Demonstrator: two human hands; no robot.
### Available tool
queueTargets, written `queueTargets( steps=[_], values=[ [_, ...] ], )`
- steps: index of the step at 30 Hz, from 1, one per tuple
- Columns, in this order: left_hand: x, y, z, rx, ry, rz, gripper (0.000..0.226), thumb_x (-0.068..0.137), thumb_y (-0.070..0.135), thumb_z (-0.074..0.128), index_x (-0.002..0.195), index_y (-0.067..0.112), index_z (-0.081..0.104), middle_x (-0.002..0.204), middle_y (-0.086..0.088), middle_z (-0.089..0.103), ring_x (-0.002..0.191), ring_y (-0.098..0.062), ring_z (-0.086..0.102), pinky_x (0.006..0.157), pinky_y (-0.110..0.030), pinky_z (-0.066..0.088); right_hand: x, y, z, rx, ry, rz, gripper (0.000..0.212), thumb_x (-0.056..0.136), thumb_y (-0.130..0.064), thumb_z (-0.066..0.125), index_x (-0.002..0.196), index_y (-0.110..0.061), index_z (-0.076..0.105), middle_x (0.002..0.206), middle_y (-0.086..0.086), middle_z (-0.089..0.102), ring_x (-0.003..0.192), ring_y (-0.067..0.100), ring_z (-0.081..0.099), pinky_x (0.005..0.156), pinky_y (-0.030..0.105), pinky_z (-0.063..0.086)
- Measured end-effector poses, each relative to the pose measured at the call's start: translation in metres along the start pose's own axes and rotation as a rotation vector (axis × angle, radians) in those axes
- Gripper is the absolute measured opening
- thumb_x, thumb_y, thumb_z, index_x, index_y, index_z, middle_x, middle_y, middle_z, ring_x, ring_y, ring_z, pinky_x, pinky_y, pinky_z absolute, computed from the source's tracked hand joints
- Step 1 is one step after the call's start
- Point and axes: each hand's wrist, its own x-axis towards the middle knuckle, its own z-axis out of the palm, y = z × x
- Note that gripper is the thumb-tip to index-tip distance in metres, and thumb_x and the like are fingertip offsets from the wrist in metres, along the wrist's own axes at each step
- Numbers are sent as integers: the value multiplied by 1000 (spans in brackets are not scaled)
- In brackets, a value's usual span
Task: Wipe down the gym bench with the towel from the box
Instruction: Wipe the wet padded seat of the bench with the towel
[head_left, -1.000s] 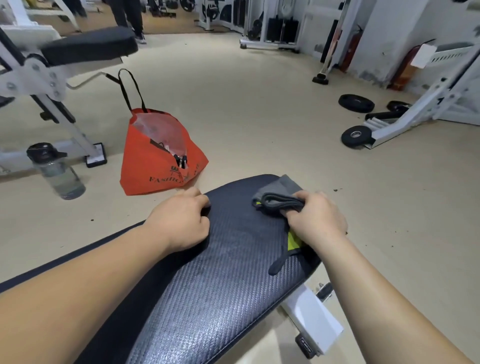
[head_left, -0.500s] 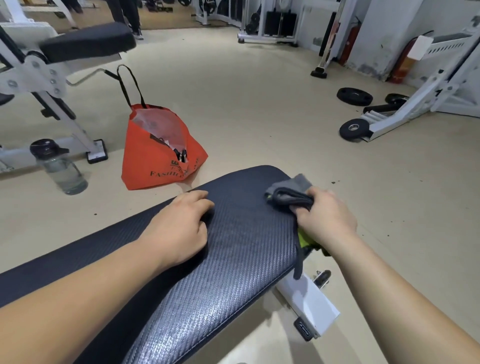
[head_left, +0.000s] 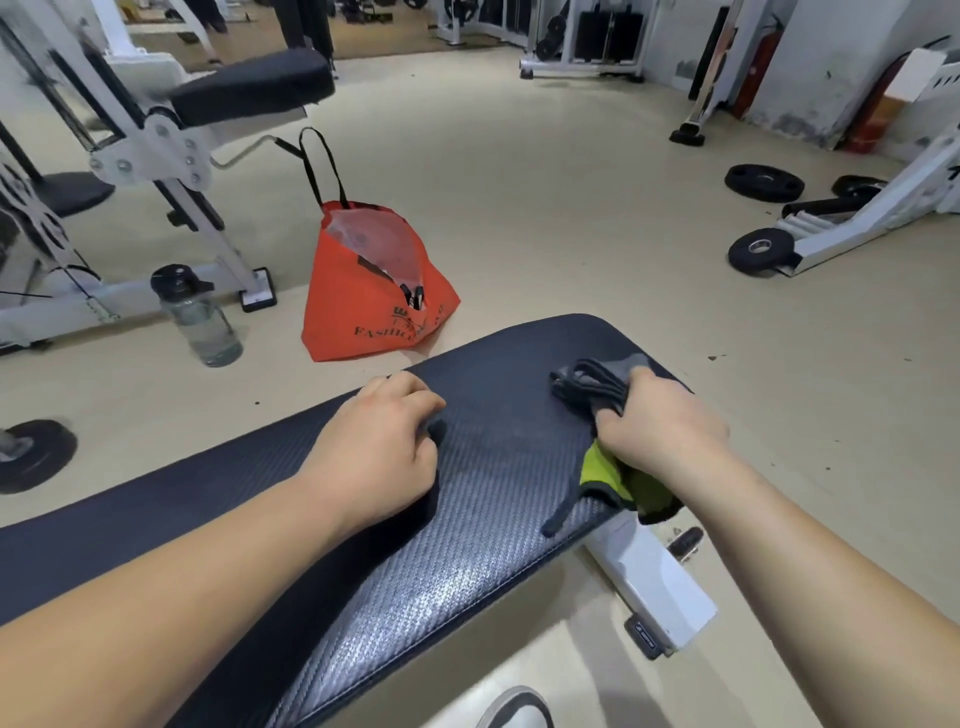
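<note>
Head view: a bunched grey-and-lime cloth towel (head_left: 597, 384) is gripped by the right hand (head_left: 660, 421) at the far end of the black textured padded gym bench (head_left: 498, 519). The left hand (head_left: 379, 447), fingers curled on nothing, is braced on the pad. Wiping is judged in hand; pressed strokes along the pad are called for.

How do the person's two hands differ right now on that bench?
The right hand grips a bunched grey and green towel; the left hand holds nothing, its fingers curled against the pad. The right hand sits by one long edge of the bench, where the towel hangs over; the left hand rests near the opposite long edge. Both lie knuckles up on the black bench.
</note>
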Motion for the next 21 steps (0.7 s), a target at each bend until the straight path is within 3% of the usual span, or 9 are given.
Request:
queueTargets(
  steps=[3, 7, 9, 12, 16, 18, 21],
  values=[
    [-9, -5, -5, -8, 26, -7, 42, 84, 16, 53, 123, 19, 68, 122, 6, 62, 118, -20, 54, 103, -36, 47, -18, -24, 11, -60, 13, -90, 39, 96, -41, 54, 123, -13, 50, 128, 11, 65, 118, 37, 64, 76, 39, 40],
    [-18, -13, -8, -46, 76, -3, 43, 79, 5, 53, 116, 16, 72, 116, 3, 65, 113, -22, 58, 99, -37, 49, -75, -74, 21, -49, -39, -564, 31, 93, -45, 58, 114, -24, 51, 121, 2, 64, 115, 33, 63, 74, 39, 38],
    [-25, -18, -9, -67, 112, -44, 44, 78, 0, 53, 113, 15, 74, 115, 2, 66, 111, -22, 60, 98, -35, 49, -81, -78, 19, -19, -76, -670, 24, 88, -48, 60, 102, -31, 50, 111, -2, 64, 111, 31, 64, 72, 38, 38],
    [-38, -19, -6, -117, 141, -83, 43, 79, -2, 53, 112, 15, 74, 117, 5, 65, 111, -19, 60, 100, -32, 48, -44, -50, 15, 25, -16, -435, 22, 82, -48, 60, 93, -33, 49, 106, -3, 64, 109, 30, 65, 74, 37, 43],
    [-47, -9, -1, -125, 122, -43, 42, 80, 6, 52, 114, 18, 73, 119, 7, 63, 113, -17, 57, 101, -34, 48, 0, 1, 7, 29, 127, -16, 37, 83, -46, 60, 110, -21, 65, 114, 7, 62, 113, 35, 60, 76, 40, 47],
    [-48, -3, 1, -147, 131, -44, 42, 79, 10, 51, 113, 18, 74, 118, 8, 63, 113, -17, 57, 101, -32, 47, -7, -3, 7, 28, 142, -22, 36, 82, -43, 62, 108, -20, 69, 113, 8, 63, 112, 35, 61, 75, 37, 46],
    [-48, 5, 6, -192, 127, -46, 44, 78, 15, 46, 112, 19, 73, 116, 7, 64, 110, -18, 59, 101, -33, 48, -46, -42, 8, 54, 55, -312, 25, 81, -42, 65, 98, -23, 67, 102, 2, 57, 106, 34, 64, 76, 36, 48]
  ],
)
